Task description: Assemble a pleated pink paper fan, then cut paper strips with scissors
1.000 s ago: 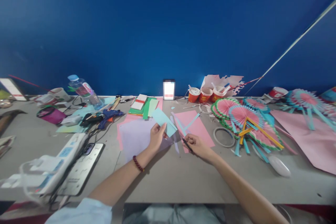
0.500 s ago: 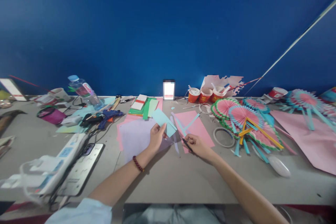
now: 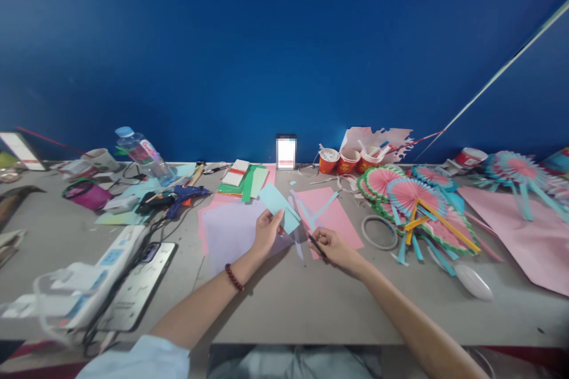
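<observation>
My left hand (image 3: 265,231) is closed on a light blue paper piece (image 3: 278,206), holding it tilted above the grey table (image 3: 284,302). My right hand (image 3: 334,245) grips small dark scissors (image 3: 315,243) whose blades point at the paper's right edge. Under the hands lie a lilac sheet (image 3: 231,231) and a pink sheet (image 3: 326,213) with thin blue paper strips (image 3: 317,210) on it.
Folded pink-and-teal paper fans (image 3: 413,201) and a tape ring (image 3: 379,232) lie to the right, red cups (image 3: 347,160) at the back. A blue glue gun (image 3: 184,195), a water bottle (image 3: 142,154), a power strip (image 3: 106,266) and a green paper stack (image 3: 244,180) sit at the left.
The blue paper in my left hand has shifted very slightly; the hands stay in almost the same place.
</observation>
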The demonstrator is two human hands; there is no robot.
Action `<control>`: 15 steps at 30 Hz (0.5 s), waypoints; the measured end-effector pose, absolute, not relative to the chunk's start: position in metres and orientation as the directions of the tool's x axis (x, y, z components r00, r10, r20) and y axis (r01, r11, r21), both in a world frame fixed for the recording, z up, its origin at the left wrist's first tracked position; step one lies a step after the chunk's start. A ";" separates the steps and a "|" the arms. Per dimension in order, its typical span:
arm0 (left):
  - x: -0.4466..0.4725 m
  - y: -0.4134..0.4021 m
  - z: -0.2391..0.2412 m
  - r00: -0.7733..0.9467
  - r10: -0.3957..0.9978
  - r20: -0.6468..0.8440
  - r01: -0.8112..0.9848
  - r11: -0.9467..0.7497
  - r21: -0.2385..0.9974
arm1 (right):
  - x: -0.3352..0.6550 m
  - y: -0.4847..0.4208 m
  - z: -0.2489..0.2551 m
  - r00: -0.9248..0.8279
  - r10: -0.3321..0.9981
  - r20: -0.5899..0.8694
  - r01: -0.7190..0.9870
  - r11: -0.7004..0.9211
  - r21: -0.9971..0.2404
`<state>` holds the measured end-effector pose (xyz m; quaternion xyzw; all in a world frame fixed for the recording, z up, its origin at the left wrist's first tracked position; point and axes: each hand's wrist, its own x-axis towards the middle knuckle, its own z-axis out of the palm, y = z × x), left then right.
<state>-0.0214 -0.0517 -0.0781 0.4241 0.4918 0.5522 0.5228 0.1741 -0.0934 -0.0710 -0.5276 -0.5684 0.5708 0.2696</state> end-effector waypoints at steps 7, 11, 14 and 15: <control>-0.017 -0.056 -0.078 -0.044 0.997 -0.061 -0.166 0.053 0.985 | 0.173 -0.094 -0.065 -0.320 0.897 -0.305 0.294 -0.212 -0.932; -0.012 -0.061 -0.076 -0.008 0.997 -0.075 -0.175 0.073 0.982 | 0.171 -0.095 -0.062 -0.316 0.900 -0.301 0.263 -0.222 -0.939; -0.009 -0.065 -0.074 0.017 0.996 -0.092 -0.190 0.094 0.977 | 0.169 -0.096 -0.059 -0.320 0.896 -0.308 0.247 -0.235 -0.940; -0.008 -0.067 -0.074 0.023 0.995 -0.099 -0.192 0.101 0.976 | 0.169 -0.096 -0.058 -0.323 0.895 -0.308 0.243 -0.236 -0.941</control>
